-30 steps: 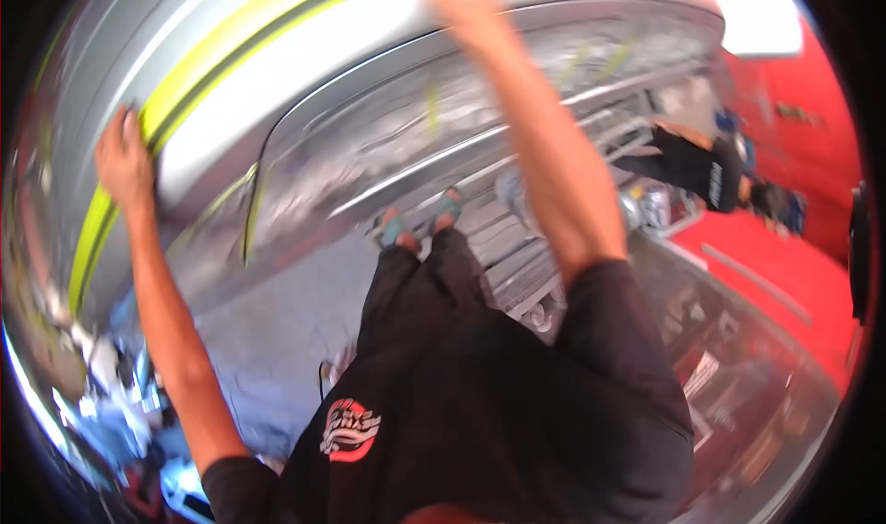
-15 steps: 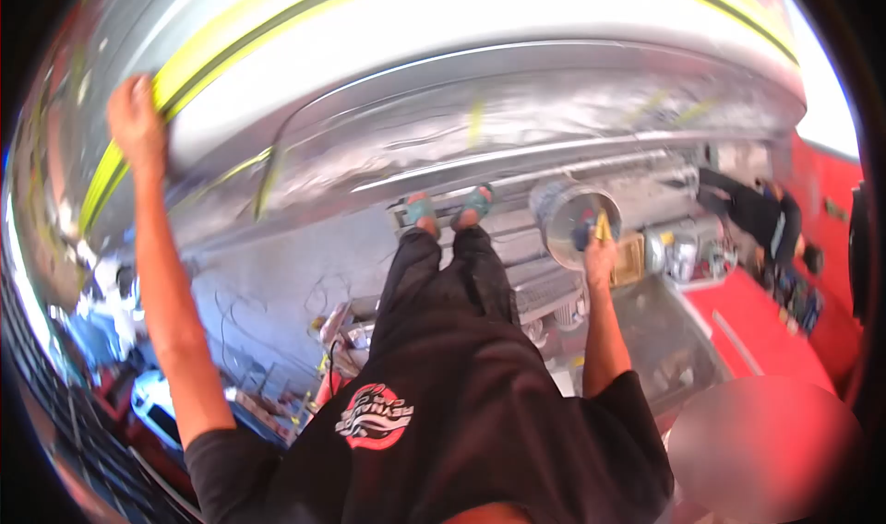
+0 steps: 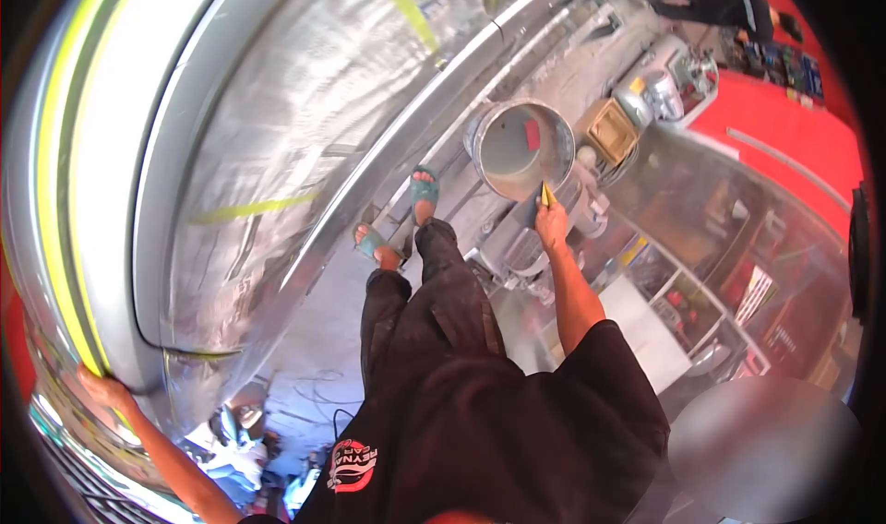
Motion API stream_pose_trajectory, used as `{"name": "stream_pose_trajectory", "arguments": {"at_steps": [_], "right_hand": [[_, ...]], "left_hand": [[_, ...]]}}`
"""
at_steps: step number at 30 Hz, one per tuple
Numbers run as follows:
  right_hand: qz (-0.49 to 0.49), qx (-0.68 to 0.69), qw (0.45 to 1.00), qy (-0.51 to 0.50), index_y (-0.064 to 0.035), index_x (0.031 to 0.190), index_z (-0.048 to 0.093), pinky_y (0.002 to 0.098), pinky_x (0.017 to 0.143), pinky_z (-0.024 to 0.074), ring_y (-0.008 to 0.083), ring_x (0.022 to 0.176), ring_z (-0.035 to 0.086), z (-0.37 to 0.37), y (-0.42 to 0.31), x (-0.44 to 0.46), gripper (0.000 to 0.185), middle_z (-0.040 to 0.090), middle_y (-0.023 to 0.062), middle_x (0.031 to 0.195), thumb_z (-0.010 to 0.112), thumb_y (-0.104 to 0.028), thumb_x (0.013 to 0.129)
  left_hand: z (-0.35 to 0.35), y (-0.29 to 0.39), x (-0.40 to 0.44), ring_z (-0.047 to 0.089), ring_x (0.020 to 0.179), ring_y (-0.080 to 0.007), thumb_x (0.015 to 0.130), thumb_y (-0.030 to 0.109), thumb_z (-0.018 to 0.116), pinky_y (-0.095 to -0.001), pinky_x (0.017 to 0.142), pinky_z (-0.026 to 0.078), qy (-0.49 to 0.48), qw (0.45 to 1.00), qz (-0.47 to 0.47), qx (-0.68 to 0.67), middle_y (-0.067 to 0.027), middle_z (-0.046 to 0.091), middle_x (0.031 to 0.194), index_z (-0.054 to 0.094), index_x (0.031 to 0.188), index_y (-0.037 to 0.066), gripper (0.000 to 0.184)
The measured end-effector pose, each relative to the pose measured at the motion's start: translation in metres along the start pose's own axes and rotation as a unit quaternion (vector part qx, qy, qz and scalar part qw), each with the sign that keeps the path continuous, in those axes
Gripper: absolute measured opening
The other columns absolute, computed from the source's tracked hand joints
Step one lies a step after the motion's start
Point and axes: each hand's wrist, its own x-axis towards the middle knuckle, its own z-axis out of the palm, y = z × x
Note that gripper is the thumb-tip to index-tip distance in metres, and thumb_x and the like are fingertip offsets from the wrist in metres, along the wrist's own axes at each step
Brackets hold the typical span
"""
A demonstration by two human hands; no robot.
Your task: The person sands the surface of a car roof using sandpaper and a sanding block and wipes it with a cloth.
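Note:
My left hand [image 3: 106, 390] rests on the side of a grey car body [image 3: 101, 173], beside a yellow-green tape stripe [image 3: 55, 201]. Its fingers lie along the panel. In my right hand [image 3: 551, 224] is a small yellow-and-dark folded piece [image 3: 547, 195], pinched between the fingers; its exact kind is unclear. Just beyond it stands a grey bucket [image 3: 473, 146], its mouth facing me, with a small red patch [image 3: 532, 135] inside. The piece's tip is near the bucket's rim; whether they touch I cannot tell.
Right of the bucket are a tan box [image 3: 609, 129] and several grey metal containers [image 3: 660, 90]. A red surface [image 3: 775, 146] and a dusty glass panel [image 3: 711, 192] lie farther right. Another person [image 3: 715, 5] is at the upper right. Cables [image 3: 318, 390] lie on the floor.
My view has turned, so the car now fills the left side. The yellow piece has come out of the bucket's mouth to its near rim, and my left hand sits lower in view.

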Motion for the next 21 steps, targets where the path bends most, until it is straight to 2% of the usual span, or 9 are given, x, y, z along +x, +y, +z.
{"name": "stream_pose_trajectory", "arguments": {"at_steps": [3,6,7,9,10,11,12,14,21], "right_hand": [[0.041,0.152,0.988,0.014,0.0088,0.086,0.066,0.0384,0.061,0.0462,0.0188,0.063,0.057,0.036,0.024,0.022,0.037,0.063,0.0087,0.068,0.065,-0.028,0.091],[0.07,0.208,0.975,-0.033,0.009,0.094,0.066,0.042,0.067,0.0494,0.0288,0.069,0.065,0.039,0.018,0.032,0.038,0.065,0.0196,0.069,0.063,-0.029,0.089],[0.096,0.154,0.982,-0.059,0.008,0.093,0.065,0.0389,0.064,0.0478,0.0227,0.068,0.06,0.028,0.008,0.03,0.037,0.064,0.0138,0.071,0.063,-0.029,0.089],[0.096,0.105,0.985,-0.094,0.0019,0.106,0.068,0.0391,0.07,0.0507,0.0224,0.08,0.065,0.02,0.018,0.02,0.035,0.07,0.0149,0.091,0.06,-0.03,0.094],[-0.121,0.074,0.989,-0.037,-0.0018,0.132,0.061,0.0372,0.083,0.0539,0.022,0.097,0.067,0.063,0.08,0.047,0.042,0.07,0.0168,0.115,0.056,-0.028,0.098],[-0.132,0.167,0.975,-0.061,-0.0026,0.138,0.054,0.0366,0.088,0.0535,0.0236,0.101,0.067,0.065,0.086,0.056,0.045,0.068,0.0156,0.12,0.056,-0.023,0.099],[-0.139,0.259,0.952,-0.088,-0.0035,0.145,0.048,0.0361,0.093,0.0531,0.0252,0.106,0.066,0.066,0.09,0.067,0.05,0.067,0.0145,0.124,0.057,-0.019,0.099],[0.027,0.249,0.961,-0.117,0.0013,0.142,0.05,0.037,0.087,0.0517,0.0214,0.096,0.063,0.046,0.067,0.065,0.053,0.067,0.0147,0.118,0.066,-0.008,0.092],[-0.229,0.291,0.911,-0.184,0.0035,0.138,0.052,0.0329,0.082,0.0501,0.0159,0.089,0.059,-0.06,-0.196,-0.004,0.042,0.063,0.0071,0.11,0.058,-0.013,0.1]], "left_hand": [[0.001,-0.018,0.004,0.055,0.118,-0.0366,0.107,0.04,0.031,-0.0443,0.106,0.041,-0.003,0.999,-0.035,0.025,-0.0256,0.06,0.126,0.058,0.129,-0.006,0.058],[-0.005,-0.006,0.007,0.056,0.119,-0.0355,0.106,0.039,0.032,-0.0442,0.105,0.044,-0.009,0.99,-0.007,0.14,-0.0264,0.059,0.127,0.055,0.134,-0.004,0.056],[0.008,-0.016,0.007,0.059,0.115,-0.032,0.105,0.039,0.035,-0.0432,0.1,0.051,-0.014,0.99,-0.111,-0.086,-0.024,0.061,0.125,0.055,0.135,-0.001,0.053],[-0.006,0.027,-0.025,0.065,0.09,-0.0269,0.103,0.032,0.045,-0.0413,0.076,0.056,-0.055,0.989,0.015,0.136,-0.0161,0.066,0.107,0.06,0.12,0.003,0.037],[0.001,0.035,-0.031,0.061,0.098,-0.0271,0.1,0.026,0.046,-0.0426,0.083,0.052,-0.056,0.991,-0.029,0.115,-0.0175,0.063,0.111,0.058,0.119,0.003,0.032],[0.008,0.041,-0.039,0.058,0.106,-0.0272,0.098,0.02,0.047,-0.0439,0.091,0.048,-0.054,0.991,-0.073,0.095,-0.019,0.06,0.116,0.057,0.117,0.003,0.028],[0.005,0.073,-0.035,0.054,0.11,-0.0329,0.091,0.01,0.049,-0.0471,0.096,0.043,0.039,0.939,0.168,0.298,-0.0203,0.057,0.117,0.056,0.115,0.001,0.026],[0.007,0.083,-0.023,0.054,0.101,-0.0404,0.087,0.002,0.051,-0.049,0.093,0.043,0.075,0.959,0.15,0.23,-0.0195,0.059,0.105,0.056,0.109,0.0,0.022],[-0.003,0.122,-0.01,0.055,0.082,-0.0364,0.093,0.021,0.058,-0.0465,0.076,0.044,0.146,0.988,-0.013,0.038,-0.0146,0.06,0.082,0.06,0.082,0.004,0.021]]}}
